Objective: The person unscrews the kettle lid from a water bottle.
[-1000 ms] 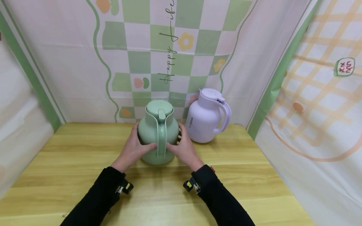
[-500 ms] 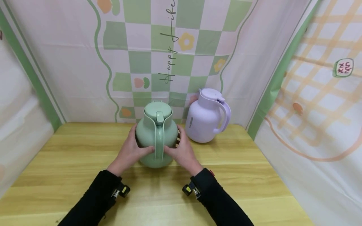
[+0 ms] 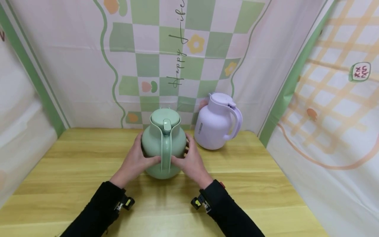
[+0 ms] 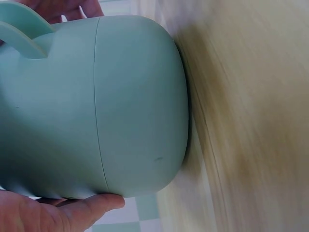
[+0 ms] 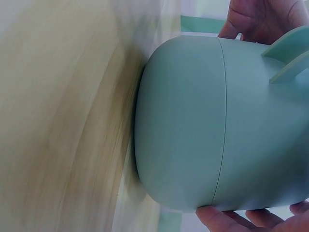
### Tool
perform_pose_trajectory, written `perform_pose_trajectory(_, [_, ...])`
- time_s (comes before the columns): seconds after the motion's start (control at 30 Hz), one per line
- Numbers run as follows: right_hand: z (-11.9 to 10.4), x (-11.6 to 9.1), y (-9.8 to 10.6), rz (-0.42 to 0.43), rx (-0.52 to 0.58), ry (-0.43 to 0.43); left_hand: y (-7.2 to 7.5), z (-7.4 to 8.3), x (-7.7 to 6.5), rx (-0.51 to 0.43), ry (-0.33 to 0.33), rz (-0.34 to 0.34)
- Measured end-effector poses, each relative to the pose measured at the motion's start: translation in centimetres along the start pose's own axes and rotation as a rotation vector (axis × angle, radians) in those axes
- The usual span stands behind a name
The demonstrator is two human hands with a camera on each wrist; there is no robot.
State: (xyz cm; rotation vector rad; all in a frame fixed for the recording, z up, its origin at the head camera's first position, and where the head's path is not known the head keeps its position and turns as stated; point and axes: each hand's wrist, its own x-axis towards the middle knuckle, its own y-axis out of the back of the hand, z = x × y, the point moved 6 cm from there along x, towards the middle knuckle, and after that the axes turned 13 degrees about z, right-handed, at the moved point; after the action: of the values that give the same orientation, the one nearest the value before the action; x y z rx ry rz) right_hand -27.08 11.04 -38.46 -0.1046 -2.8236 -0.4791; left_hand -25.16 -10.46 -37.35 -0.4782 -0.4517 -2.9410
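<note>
A sage-green vacuum jug [image 3: 152, 140] stands upright in the middle of the head view. Its lid with a thumb lever faces up, and its handle [image 3: 166, 149] points toward me. My left hand [image 3: 132, 164] grips the body from the left, my right hand [image 3: 193, 163] from the right. Both thumbs lie close to the handle, one on each side, while the other fingers reach around the far sides, partly hidden. In the left wrist view the jug's rounded base [image 4: 145, 106] is right at the tabletop. The right wrist view shows fingertips [image 5: 212, 217] against the body.
A lilac vacuum jug [image 3: 211, 126] stands behind and to the right, near my right hand, its handle turned right. The wooden table [image 3: 251, 191] ends at a checked cloth backdrop [image 3: 148, 64], with cloth walls on both sides.
The green jug has come slightly toward me and to the left, both hands moving with it in the same grip. The lilac jug has stayed in place.
</note>
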Motion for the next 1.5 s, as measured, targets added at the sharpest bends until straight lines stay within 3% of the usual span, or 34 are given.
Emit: perform_pose_trajectory(1.5, [-0.7, -2.8, 0.7, 0.018, -0.01, -0.017, 0.1, 0.6, -2.3, 0.001, -0.01, 0.002])
